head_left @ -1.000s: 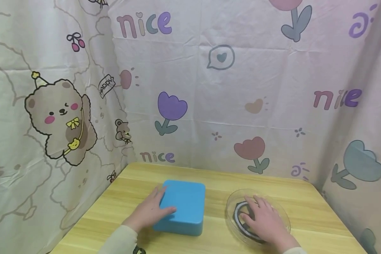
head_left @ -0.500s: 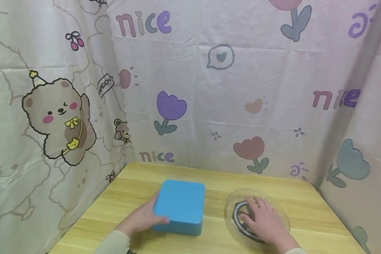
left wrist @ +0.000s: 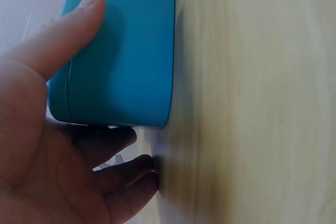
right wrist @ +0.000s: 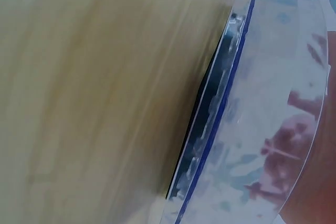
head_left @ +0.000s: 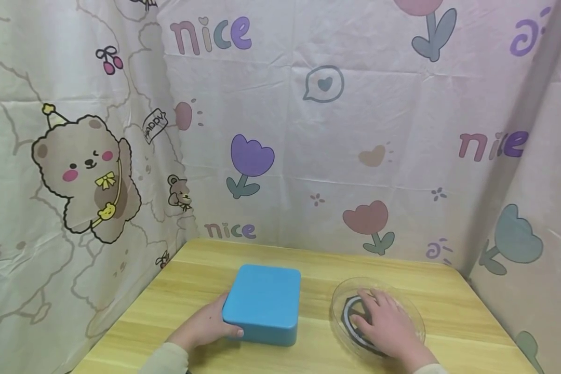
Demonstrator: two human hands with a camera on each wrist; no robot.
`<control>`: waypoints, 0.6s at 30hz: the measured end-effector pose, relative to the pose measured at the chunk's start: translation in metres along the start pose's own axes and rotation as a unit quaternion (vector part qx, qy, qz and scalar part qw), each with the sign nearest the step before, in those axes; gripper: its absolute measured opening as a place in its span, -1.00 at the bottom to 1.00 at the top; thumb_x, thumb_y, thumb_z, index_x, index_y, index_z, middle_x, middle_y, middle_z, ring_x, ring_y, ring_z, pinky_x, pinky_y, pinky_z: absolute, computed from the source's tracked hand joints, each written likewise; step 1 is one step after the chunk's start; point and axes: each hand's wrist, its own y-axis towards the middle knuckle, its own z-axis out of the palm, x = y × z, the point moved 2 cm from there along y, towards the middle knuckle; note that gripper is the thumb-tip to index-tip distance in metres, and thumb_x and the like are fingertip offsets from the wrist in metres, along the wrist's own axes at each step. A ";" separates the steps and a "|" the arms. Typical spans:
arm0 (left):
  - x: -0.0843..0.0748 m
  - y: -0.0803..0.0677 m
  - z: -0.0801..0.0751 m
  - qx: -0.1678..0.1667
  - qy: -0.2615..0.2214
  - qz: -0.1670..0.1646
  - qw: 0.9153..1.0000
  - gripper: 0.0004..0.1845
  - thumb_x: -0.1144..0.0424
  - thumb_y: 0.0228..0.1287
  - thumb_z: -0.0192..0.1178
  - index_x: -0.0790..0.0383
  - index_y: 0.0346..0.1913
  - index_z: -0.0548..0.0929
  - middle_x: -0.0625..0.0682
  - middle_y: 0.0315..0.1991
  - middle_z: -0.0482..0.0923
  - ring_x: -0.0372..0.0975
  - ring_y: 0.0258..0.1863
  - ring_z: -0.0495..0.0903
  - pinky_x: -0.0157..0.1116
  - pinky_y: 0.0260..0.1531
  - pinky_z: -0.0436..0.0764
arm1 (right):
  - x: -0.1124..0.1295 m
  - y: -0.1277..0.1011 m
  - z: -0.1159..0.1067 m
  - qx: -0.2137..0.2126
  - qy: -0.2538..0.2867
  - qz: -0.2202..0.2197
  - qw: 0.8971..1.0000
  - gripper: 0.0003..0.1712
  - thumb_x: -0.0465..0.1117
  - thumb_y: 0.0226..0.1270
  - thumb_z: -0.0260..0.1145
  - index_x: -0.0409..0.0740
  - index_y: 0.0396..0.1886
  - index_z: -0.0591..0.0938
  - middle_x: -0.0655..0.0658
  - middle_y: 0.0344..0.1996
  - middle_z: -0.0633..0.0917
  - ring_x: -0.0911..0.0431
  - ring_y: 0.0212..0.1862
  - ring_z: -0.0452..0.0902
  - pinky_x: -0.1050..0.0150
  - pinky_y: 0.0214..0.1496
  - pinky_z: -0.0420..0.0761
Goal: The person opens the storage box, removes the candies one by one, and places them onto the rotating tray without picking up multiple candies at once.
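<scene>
A blue square box (head_left: 264,303) with rounded corners and a seam round its side lies flat and closed on the wooden table; well apart to its right lies a clear round plastic lid (head_left: 377,318), flat, over a black-and-white ring.

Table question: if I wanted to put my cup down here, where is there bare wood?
On the wooden table, bare strips lie behind the blue box toward the curtain, between the box and the clear plate, and along the left edge. The front is crowded: the left hand grips the box's near corner, and the right hand rests on the plate.
</scene>
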 end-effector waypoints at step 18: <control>0.004 -0.004 0.002 -0.015 0.027 -0.012 0.999 0.19 -0.08 -0.14 0.63 0.30 0.53 0.23 0.26 0.32 0.47 0.21 0.26 0.47 0.34 0.18 0.35 | 0.039 0.022 -0.001 0.022 0.034 -0.030 0.999 -0.27 0.22 0.39 0.29 -0.07 0.41 0.50 -0.31 0.38 0.44 -0.29 0.41 0.28 -0.30 0.39 0.24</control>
